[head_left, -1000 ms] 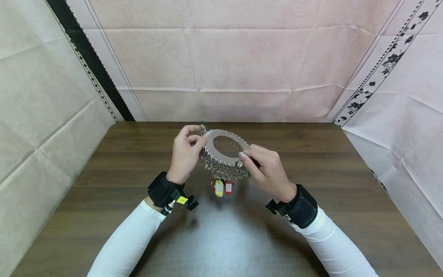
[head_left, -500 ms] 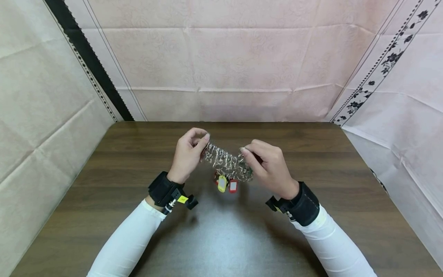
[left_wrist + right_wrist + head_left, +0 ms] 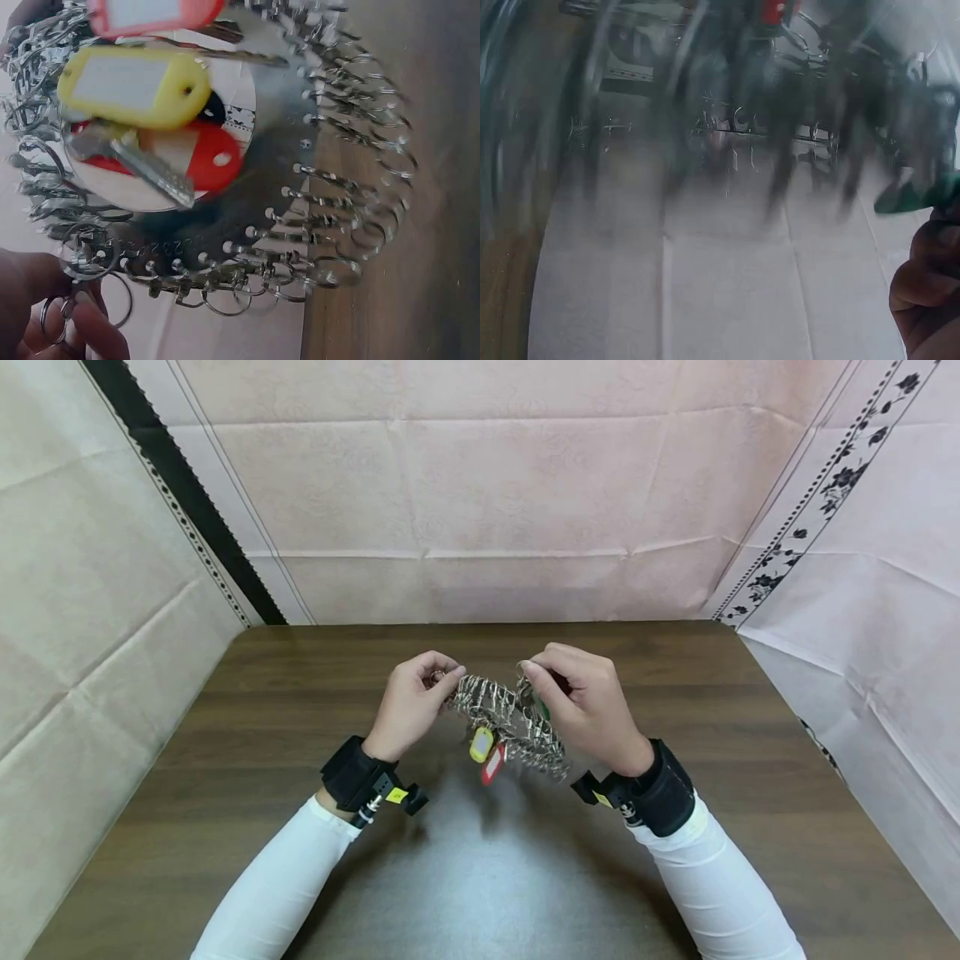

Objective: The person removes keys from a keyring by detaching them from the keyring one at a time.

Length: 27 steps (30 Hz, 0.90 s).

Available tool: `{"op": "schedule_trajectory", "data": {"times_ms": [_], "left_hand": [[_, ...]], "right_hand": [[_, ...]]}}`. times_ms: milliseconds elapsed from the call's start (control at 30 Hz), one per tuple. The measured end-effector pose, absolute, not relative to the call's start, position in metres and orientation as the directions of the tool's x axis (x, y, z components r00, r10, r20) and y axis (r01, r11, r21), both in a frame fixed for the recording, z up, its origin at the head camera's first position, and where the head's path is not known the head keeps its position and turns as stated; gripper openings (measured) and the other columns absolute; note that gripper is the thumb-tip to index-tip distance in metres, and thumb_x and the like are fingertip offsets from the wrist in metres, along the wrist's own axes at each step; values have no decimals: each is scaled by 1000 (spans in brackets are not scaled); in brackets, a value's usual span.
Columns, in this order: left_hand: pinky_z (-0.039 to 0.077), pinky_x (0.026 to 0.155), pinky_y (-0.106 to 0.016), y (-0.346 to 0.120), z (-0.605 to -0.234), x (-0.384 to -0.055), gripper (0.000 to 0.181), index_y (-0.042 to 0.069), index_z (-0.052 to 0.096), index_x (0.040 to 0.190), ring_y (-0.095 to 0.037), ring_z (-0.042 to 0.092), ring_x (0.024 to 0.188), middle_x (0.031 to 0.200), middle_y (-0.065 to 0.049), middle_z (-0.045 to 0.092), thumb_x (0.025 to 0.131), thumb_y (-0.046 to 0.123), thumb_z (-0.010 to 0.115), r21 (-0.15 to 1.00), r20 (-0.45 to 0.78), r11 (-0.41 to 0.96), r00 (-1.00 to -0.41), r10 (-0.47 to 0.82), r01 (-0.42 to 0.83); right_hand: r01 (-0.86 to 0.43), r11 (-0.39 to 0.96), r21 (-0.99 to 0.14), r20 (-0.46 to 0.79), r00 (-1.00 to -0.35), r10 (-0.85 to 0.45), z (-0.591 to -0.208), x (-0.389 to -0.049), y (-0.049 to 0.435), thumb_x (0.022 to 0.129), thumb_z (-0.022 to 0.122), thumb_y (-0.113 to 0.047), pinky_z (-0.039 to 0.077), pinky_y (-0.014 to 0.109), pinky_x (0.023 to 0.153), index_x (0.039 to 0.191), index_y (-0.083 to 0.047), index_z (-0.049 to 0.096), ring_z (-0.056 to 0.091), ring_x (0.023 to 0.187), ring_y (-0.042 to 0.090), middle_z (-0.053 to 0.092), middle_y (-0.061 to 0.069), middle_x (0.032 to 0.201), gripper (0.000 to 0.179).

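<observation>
A round metal key holder, a flat ring plate [image 3: 281, 142] edged with several small clasps and split rings [image 3: 495, 703], hangs between both hands above the table. My left hand [image 3: 412, 703] pinches its left side with thumb and fingers, among the split rings. My right hand [image 3: 588, 702] pinches the upper right part, beside a green key tag [image 3: 907, 198]. Below dangle a yellow key tag [image 3: 482, 744] and a red key tag [image 3: 492, 764]. In the left wrist view a second red tag [image 3: 217, 159] and a key [image 3: 154, 171] overlap the plate's opening. The right wrist view is blurred.
The brown wooden table [image 3: 480, 877] extends beneath the hands. Pale cloth [image 3: 450, 485] hangs behind it and at both sides, with a black strip at left and a floral border at right. Black camera straps [image 3: 660, 789] circle both wrists.
The key holder has tipped so its flat face no longer shows in the head view, and its right side hangs lower. My left hand has come down slightly; the tags have swung.
</observation>
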<state>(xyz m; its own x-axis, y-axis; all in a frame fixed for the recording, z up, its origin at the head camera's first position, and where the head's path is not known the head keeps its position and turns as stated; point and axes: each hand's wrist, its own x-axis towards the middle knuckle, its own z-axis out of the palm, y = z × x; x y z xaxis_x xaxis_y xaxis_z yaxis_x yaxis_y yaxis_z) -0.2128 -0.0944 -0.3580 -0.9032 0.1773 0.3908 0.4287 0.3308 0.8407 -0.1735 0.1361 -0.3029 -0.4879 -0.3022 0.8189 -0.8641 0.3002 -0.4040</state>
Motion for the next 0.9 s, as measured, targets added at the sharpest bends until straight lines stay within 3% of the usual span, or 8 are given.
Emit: {"op": "schedule_trajectory", "data": {"times_ms": [300, 600, 733, 900], "left_hand": [[37, 59, -30, -96, -360, -215, 16, 15, 67, 95, -19, 47, 66, 76, -3, 58, 92, 30, 63, 768, 387, 472, -901, 198, 433], [43, 63, -31, -97, -358, -214, 14, 13, 66, 96, -17, 51, 71, 82, -1, 61, 93, 26, 62, 750, 363, 503, -903, 231, 430], [43, 64, -30, -94, -353, -208, 14, 14, 65, 99, -14, 50, 72, 85, 1, 60, 94, 27, 61, 732, 443, 448, -858, 259, 513], [43, 66, -31, -85, -339, -194, 19, 13, 66, 100, -12, 50, 76, 88, 2, 60, 96, 29, 57, 668, 593, 319, -740, 317, 673]], "right_hand": [[-849, 302, -434, 800, -517, -304, -303, -178, 140, 94, 56, -7, 28, 26, 52, 82, -8, 65, 35, 57, 7, 41, -5, 65, 15], [-845, 264, -465, 772, -533, -345, -305, -177, 137, 95, 55, -7, 30, 25, 51, 85, -8, 67, 38, 57, 6, 44, -5, 66, 15], [-847, 258, -464, 769, -530, -358, -305, -176, 135, 95, 56, -7, 31, 28, 51, 86, -10, 67, 39, 58, 6, 44, -5, 65, 15], [-849, 248, -467, 764, -528, -370, -306, -176, 134, 94, 56, -6, 31, 29, 51, 87, -9, 67, 38, 58, 6, 43, -5, 65, 14]]}}
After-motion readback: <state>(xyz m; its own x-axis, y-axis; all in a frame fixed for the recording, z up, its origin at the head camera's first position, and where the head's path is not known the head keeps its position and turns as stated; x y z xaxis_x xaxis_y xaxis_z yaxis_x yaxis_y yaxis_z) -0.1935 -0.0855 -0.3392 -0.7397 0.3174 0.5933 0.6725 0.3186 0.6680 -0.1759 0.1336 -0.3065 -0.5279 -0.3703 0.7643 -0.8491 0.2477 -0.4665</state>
